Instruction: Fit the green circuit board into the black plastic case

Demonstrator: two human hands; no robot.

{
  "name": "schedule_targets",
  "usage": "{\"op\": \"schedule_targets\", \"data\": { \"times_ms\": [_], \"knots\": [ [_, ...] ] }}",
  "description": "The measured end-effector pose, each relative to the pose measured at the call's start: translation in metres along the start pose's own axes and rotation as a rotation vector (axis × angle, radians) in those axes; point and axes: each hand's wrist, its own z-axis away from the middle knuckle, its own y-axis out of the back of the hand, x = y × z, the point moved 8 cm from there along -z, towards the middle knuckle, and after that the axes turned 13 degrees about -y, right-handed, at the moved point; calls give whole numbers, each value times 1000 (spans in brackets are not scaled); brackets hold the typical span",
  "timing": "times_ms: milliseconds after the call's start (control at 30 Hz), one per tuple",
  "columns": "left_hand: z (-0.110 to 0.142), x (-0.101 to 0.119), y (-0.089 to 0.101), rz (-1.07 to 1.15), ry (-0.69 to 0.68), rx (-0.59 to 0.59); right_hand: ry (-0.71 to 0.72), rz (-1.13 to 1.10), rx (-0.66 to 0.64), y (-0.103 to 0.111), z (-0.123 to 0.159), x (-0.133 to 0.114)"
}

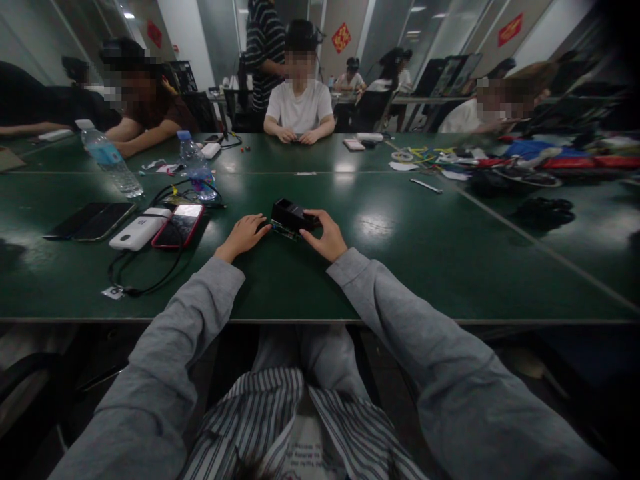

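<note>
A small black box-shaped device (289, 213) with a rectangular opening or dark window on top sits in front of me on the green table (280, 280). Along its near lower edge shows what looks like a circuit board (284, 231). My right hand (325, 235) grips the device's right end between thumb and fingers. On the other side, my left hand (244, 235) lies on the table with its fingers stretched out, its thumb tip close to the board's left end; whether it touches, I cannot tell.
To the left are a white power bank (136, 230), a red-edged phone (179, 225), a black cable (150, 288), a dark tablet-like slab (90, 221) and two water bottles (113, 160). A metal tool (426, 186) and heaped cables (415, 157) lie right. Several people sit around.
</note>
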Motion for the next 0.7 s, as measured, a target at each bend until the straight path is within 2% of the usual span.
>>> {"op": "schedule_targets", "data": {
  "times_ms": [167, 467, 700],
  "knots": [
    [1, 3, 2, -10, -3, 1, 0, 9, -5, -1, 0, 0],
    [0, 1, 0, -5, -8, -9, 99, -18, -41, -10, -2, 4],
    [0, 0, 0, -10, -6, -4, 93, -28, -50, -10, -2, 5]
  ]
}}
